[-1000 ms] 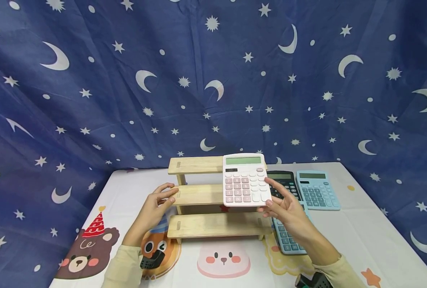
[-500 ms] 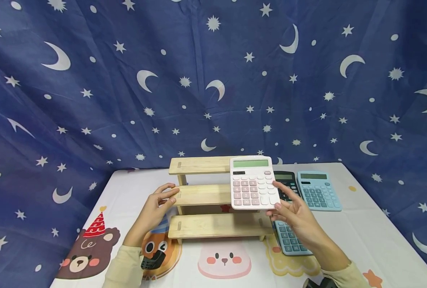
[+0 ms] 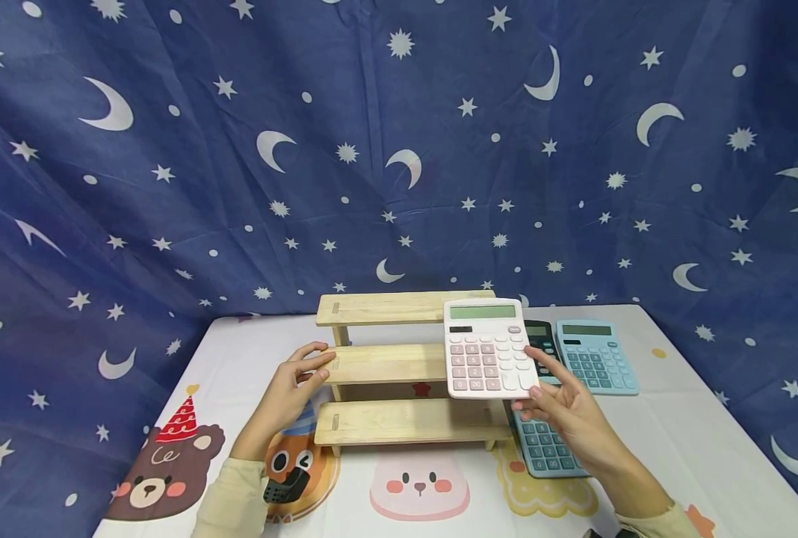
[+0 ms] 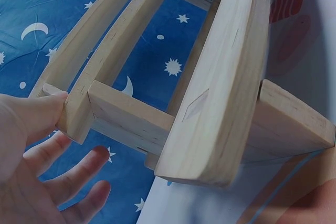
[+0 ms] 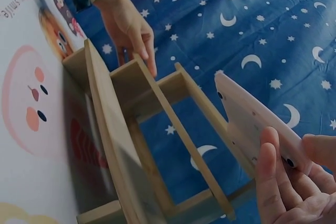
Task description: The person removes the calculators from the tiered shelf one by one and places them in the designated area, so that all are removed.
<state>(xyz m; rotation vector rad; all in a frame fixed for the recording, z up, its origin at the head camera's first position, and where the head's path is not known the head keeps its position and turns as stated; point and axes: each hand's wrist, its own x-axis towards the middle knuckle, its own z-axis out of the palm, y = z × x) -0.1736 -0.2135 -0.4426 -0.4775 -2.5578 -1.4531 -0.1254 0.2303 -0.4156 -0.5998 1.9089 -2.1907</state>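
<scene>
My right hand (image 3: 570,407) holds a white and pink calculator (image 3: 489,347) by its lower right corner, the thumb on the front and fingers behind. The calculator is tilted up, keys toward me, in front of the right end of a three-tier wooden shelf (image 3: 399,422). In the right wrist view, its back (image 5: 244,116) shows, apart from the boards. At the shelf's left end, my left hand (image 3: 291,392) grips the end of the middle board (image 4: 79,114). Its other fingers (image 4: 86,169) spread below that board in the left wrist view.
To the right on the white patterned tablecloth (image 3: 701,441) lie a light blue calculator (image 3: 597,359), a black calculator (image 3: 536,332) partly hidden, and another blue calculator (image 3: 547,448) nearer me. A blue star-and-moon curtain (image 3: 399,149) hangs behind the table.
My right hand has moved the white and pink calculator to the right and slightly down, uncovering more of the shelf boards. My left hand has stayed on the shelf.
</scene>
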